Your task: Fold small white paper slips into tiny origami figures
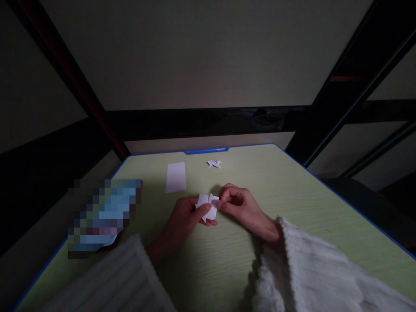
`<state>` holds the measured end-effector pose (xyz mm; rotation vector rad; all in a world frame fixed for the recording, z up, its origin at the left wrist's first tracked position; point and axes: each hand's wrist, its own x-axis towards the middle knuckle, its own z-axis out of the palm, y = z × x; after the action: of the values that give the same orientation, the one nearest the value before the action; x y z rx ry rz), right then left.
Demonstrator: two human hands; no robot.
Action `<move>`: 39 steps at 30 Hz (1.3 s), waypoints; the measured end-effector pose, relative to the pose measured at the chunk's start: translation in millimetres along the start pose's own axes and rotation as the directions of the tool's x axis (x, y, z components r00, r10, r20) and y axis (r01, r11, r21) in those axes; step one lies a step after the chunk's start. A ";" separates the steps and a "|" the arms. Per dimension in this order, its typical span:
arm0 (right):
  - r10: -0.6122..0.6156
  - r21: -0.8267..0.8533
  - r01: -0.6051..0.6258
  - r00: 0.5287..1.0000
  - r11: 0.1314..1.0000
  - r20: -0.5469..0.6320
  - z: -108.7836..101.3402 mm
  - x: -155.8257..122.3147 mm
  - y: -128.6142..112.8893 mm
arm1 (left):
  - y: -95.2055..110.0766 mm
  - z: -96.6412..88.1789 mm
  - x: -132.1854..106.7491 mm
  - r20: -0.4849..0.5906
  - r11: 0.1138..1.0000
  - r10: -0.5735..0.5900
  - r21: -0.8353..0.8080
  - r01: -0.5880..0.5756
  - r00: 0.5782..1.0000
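A small piece of folded white paper [212,211], creased and with pointed corners, is held up just above the table. My left hand [186,216] grips it from the left, thumb on top and fingers underneath. At its upper right corner, my right hand [238,203] pinches the paper's edge between thumb and curled fingers. Farther back lies a small folded white paper figure [214,164] with several points. A flat white sheet of paper [176,177] rests to the left of that figure.
The light green table [292,182] has a blue edge and a blue strip [206,151] at the back. On the left side lies a blurred-out bluish object [110,216]. Behind the table rises a pale panel [208,56] with dark framing.
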<state>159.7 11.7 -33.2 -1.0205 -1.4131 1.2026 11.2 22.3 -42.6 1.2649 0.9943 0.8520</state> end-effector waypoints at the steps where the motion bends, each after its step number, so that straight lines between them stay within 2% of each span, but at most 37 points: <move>1: 0.011 -0.016 -0.011 1.000 1.000 -0.001 -0.3 0.4 0.3 | 0.1 0.3 0.2 0.002 1.000 0.001 0.006 -0.001 1.000; 8: 0.149 0.048 -0.152 0.986 0.987 0.069 0.2 0.8 -1.1 | 0.6 0.4 -0.9 -0.028 1.000 0.001 -0.005 -0.001 1.000; 15: 0.118 0.082 -0.121 0.992 0.989 0.040 0.4 -1.1 -1.3 | -1.1 0.3 0.2 -0.035 0.995 -0.042 -0.092 0.039 0.998; 19: 0.095 0.088 -0.100 0.994 0.991 0.059 -0.9 -1.0 2.2 | 1.6 1.8 -0.3 -0.029 0.996 -0.055 -0.068 0.053 0.998; 23: 0.091 0.099 -0.100 0.992 0.990 0.086 -1.6 -0.1 0.9 | 2.3 1.8 -2.0 0.010 1.000 -0.012 0.016 0.012 1.000; 27: 0.150 0.106 -0.166 0.978 0.980 0.143 0.0 -1.2 -4.5 | 1.3 -0.1 -3.1 0.028 0.997 0.042 0.065 -0.043 0.999; 30: 0.164 0.109 -0.194 0.956 0.975 0.243 1.8 -2.7 -5.8 | 1.8 -0.7 -4.0 0.070 0.996 0.068 0.049 -0.071 0.995; 34: 0.124 0.082 -0.163 0.928 0.983 0.352 1.7 -3.8 -2.1 | 2.7 -0.1 -5.3 0.134 0.997 0.078 0.009 -0.080 0.988; 39: 0.108 0.061 -0.141 0.918 0.988 0.381 -0.1 -5.2 0.6 | 4.0 0.0 -6.3 0.213 0.993 0.119 -0.007 -0.120 0.970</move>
<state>160.7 6.7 -34.6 -0.8575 -1.5895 1.6058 9.0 16.9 -37.8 1.4009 0.7563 0.7865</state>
